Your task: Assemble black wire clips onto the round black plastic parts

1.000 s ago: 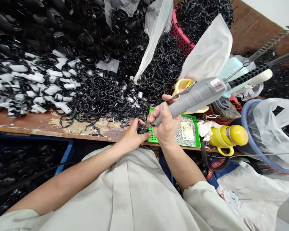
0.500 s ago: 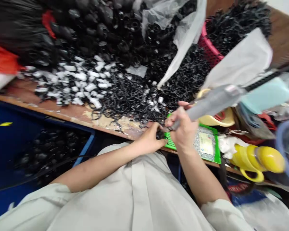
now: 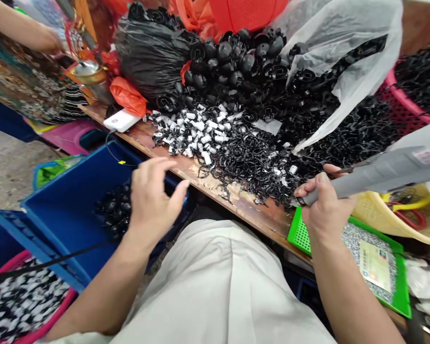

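Observation:
My left hand (image 3: pixel 153 198) is raised over the right side of a blue bin (image 3: pixel 64 186), its fingers apart and nothing between them. Several round black parts (image 3: pixel 114 210) lie in that bin. My right hand (image 3: pixel 326 200) grips a grey electric screwdriver (image 3: pixel 383 174) near its tip, above a green tray (image 3: pixel 297 231) holding many small metal pieces. White plastic pieces (image 3: pixel 204 131) and thin black strips (image 3: pixel 243 162) are heaped on the wooden bench (image 3: pixel 215 184) ahead of both hands.
Behind the heaps lie round black parts (image 3: pixel 236 62), a black bag (image 3: pixel 150 57) and a clear plastic bag (image 3: pixel 376 71). A yellow basin (image 3: pixel 376 215) stands at the right. Another person's arm (image 3: pixel 25 31) shows at upper left. A pink-rimmed basket (image 3: pixel 62 306) sits at lower left.
My left hand has moved left from the bench edge to the blue bin and opened, with the black part gone from it. My right hand still holds the screwdriver. The view has swung left.

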The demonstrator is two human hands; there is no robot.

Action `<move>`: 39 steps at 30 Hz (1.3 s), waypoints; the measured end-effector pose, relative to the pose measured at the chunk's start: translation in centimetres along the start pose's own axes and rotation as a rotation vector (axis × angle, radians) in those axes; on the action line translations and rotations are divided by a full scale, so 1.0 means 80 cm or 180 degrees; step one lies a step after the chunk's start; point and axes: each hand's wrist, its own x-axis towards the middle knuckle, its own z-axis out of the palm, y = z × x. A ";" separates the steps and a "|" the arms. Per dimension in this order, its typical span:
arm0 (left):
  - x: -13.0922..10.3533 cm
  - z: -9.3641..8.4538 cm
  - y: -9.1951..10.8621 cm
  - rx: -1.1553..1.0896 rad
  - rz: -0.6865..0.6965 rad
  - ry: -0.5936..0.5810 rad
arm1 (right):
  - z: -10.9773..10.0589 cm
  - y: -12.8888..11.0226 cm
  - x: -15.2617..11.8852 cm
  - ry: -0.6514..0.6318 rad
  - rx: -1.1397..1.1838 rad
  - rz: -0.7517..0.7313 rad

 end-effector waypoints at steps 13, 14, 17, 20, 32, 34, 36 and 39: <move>0.027 0.158 0.060 -0.0244 0.0705 -0.1625 | -0.040 0.032 0.010 0.0289 -0.1116 0.0066; 0.029 0.160 0.061 -0.0200 0.0695 -0.1641 | -0.041 0.030 0.008 0.0262 -0.1129 0.0051; 0.029 0.159 0.063 -0.0283 0.0608 -0.1581 | -0.046 0.020 -0.003 0.0368 -0.1127 -0.0173; 0.023 0.146 0.072 -0.0937 0.0313 -0.1297 | -0.047 0.006 -0.028 0.0889 -0.1248 -0.0660; -0.004 0.124 0.144 -0.5331 -0.2148 -0.2732 | 0.027 0.004 -0.093 -0.1177 0.0125 0.1230; 0.004 0.121 0.131 -0.4984 -0.1958 -0.2645 | 0.033 0.008 -0.093 -0.1147 0.0375 0.1451; 0.022 0.119 0.108 -0.4055 -0.1479 -0.2234 | 0.034 0.011 -0.090 -0.0975 0.0411 0.1477; 0.059 0.123 0.058 -0.1798 -0.0749 -0.0936 | 0.028 0.014 -0.083 -0.0779 0.0272 0.1349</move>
